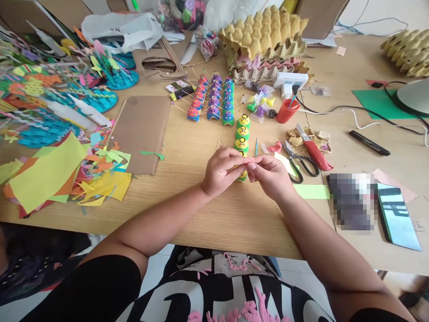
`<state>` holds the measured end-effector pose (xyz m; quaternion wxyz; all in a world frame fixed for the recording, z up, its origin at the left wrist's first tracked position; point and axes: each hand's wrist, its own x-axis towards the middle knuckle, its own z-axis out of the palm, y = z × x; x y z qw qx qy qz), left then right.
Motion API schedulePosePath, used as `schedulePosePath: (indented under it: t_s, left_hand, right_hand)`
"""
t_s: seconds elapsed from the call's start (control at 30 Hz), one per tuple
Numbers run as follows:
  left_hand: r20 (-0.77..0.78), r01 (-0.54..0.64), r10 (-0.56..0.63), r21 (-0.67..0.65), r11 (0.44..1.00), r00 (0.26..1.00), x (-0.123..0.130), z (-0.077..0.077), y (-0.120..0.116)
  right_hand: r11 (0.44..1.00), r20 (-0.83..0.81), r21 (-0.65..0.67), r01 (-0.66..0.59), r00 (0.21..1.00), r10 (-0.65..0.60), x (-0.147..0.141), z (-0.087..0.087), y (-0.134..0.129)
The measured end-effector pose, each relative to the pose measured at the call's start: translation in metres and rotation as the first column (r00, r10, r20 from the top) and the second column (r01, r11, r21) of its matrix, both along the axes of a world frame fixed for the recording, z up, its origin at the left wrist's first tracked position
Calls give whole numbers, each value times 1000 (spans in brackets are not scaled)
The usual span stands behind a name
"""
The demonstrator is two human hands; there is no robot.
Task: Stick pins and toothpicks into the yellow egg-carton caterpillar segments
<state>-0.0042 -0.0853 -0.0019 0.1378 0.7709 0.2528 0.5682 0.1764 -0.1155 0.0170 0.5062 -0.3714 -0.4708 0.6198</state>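
My left hand point(224, 170) and my right hand point(271, 175) meet above the near end of a row of yellow and green painted egg-carton cups point(242, 133) with drawn faces. The fingertips of both are pinched together; what lies between them is hidden or too small to name. Part of the row is covered by my fingers. Just behind my left hand are several thin wooden sticks point(220, 145). Three more painted rows stand farther back: a red and blue one point(197, 99), a purple and blue one point(214, 98) and a blue and green one point(228, 102).
Black-handled scissors point(298, 162) and a red-handled knife point(314, 147) lie at the right, near a red cup point(288, 110) and a phone point(397, 214). Paper scraps point(50, 172) and a cardboard sheet point(140, 132) cover the left. Egg trays point(264, 40) are stacked behind.
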Motion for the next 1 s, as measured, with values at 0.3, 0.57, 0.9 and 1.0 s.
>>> schedulePosePath:
  t_s: [0.3,0.57,0.9,1.0]
  left_hand:
    - [38,103,-101,-65,993,994,1,2,2]
    - [30,51,-51,-25,998,998,1,1,5]
    - [-10,-36,37,47,998,999,-1,3,4]
    - [0,-23,23,31,999,1000,-1,3,4]
  right_hand:
    - [995,-137,-101,-7,991,-7,-4,6,2]
    - [994,-150,-106,-2,989,-14,-5,4,2]
    - [992,-52,-76,103,993,-107,-9,6,-2]
    - [991,-59,-84,107,992,-112,-10,6,-3]
